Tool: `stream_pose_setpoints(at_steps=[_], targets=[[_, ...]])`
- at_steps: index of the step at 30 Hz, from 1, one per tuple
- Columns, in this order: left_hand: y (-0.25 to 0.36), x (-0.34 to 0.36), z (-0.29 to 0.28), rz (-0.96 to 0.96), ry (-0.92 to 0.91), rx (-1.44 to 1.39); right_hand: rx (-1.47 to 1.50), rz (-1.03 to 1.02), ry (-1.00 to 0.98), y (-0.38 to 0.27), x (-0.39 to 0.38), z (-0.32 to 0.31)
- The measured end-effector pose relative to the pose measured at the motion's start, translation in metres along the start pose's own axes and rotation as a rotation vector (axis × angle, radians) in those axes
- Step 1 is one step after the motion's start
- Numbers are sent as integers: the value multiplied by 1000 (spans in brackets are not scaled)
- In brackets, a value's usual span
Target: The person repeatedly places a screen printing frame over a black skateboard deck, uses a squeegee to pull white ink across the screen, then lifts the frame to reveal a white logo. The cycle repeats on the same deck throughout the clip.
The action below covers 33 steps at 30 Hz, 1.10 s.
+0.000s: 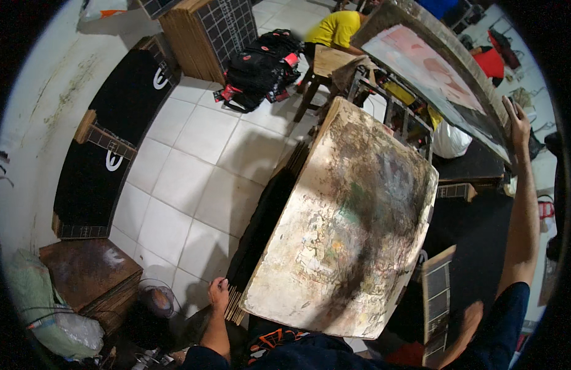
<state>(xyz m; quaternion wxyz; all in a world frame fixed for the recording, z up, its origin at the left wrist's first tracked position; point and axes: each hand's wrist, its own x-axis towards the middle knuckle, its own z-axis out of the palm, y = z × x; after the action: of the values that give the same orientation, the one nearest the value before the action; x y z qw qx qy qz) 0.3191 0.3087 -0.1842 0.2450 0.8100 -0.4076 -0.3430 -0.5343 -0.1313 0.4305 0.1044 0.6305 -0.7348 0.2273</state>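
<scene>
My left hand (218, 294) is beside the near left corner of a worn, paint-stained board (341, 228), next to the edges of a stack of thin sheets (234, 306) under it. Its fingers are curled, and what they hold, if anything, is too small to make out. Far out to the right, my right hand (518, 126) has its fingers stretched out at the edge of a large tilted panel (492, 102). A pale sheet with pink patches (430, 68) covers part of that panel.
Black panels with white marks (122, 95) lie along the left wall. Brown stacked boards (91, 271) and a greenish sack (48, 308) are near left. A black backpack (264, 68) rests on the tiled floor (220, 154). Beyond it, a person in yellow (335, 29) is by a wooden stool (328, 61).
</scene>
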Motion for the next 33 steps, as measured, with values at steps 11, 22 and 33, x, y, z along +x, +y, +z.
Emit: stream_pose_setpoints(at_steps=[11,22,33], targets=[[-6,6,-27,-129,-154,-65,75,-116,-11,8,2,-8],[120,18,-47,226,182,478,-97,3,8,-42,-12,2],[316,-77,-270,370,535,464,-142,7,111,-91,-36,12]])
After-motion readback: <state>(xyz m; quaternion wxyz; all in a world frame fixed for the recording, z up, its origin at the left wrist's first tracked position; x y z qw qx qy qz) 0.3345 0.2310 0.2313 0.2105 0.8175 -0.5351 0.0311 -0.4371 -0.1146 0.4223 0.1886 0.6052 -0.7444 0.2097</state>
